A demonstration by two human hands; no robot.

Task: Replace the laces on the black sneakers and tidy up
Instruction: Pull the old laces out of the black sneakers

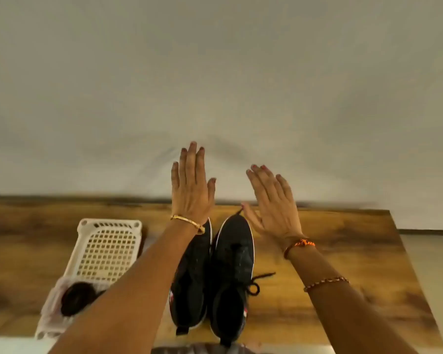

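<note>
both hands were held up flat above the table (343, 251), fingers straight and fairly close together, holding nothing: the left hand (191, 190) over the toe of the left sneaker (192, 290), the right hand (273, 205) just toward one o'clock of the right sneaker (234, 272). the pair stood side by side, touching, in the middle of the table with toes pointing to twelve o'clock. a black lace (256, 282) trailed off the right shoe toward three o'clock. a white basket (105, 249) sat at nine o'clock, with a dark bundle (77, 298) in a thin bag at its near end; i couldn't tell what it was. the shoes looked light and soft in the upper, stiffer at the sole, so i'd grip one at the heel collar or sides, and pinch the limp lace near its tip.
</note>
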